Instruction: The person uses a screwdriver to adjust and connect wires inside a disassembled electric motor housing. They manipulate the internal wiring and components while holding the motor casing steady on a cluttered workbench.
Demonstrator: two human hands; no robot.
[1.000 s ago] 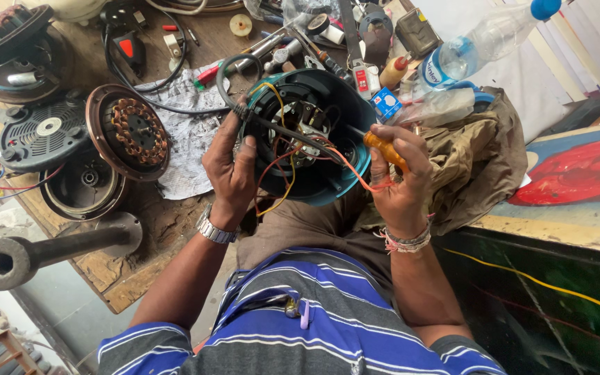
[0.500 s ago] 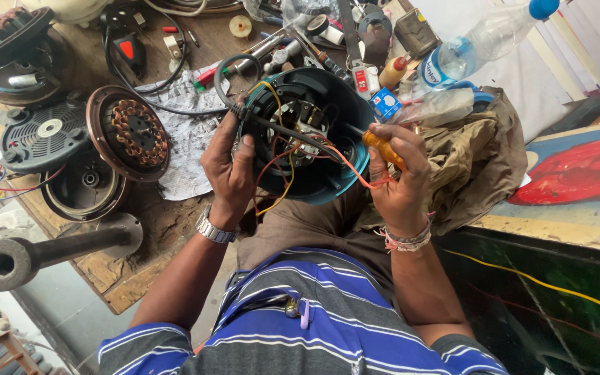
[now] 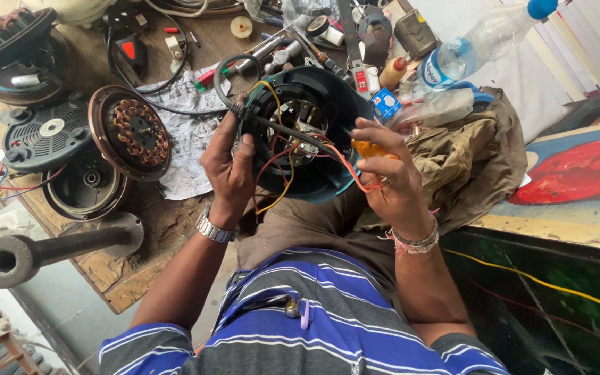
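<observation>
Gripping left rim of round black-and-teal motor housing (image 3: 300, 139): left hand (image 3: 227, 170). Pinching orange-handled screwdriver (image 3: 373, 149), shaft pointing left into housing: right hand (image 3: 390, 177), nearer.

I see very little change. My right hand (image 3: 392, 182) with the orange-handled screwdriver (image 3: 371, 148) has shifted slightly lower, just right of the frame's centre. The round fan housing (image 3: 307, 142) now tilts a touch more toward the upper left.

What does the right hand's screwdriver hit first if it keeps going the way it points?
The right hand aims the orange-handled screwdriver left into the open motor housing. First contact is probably the inner wiring and terminal parts, though depth there is unclear.
</observation>
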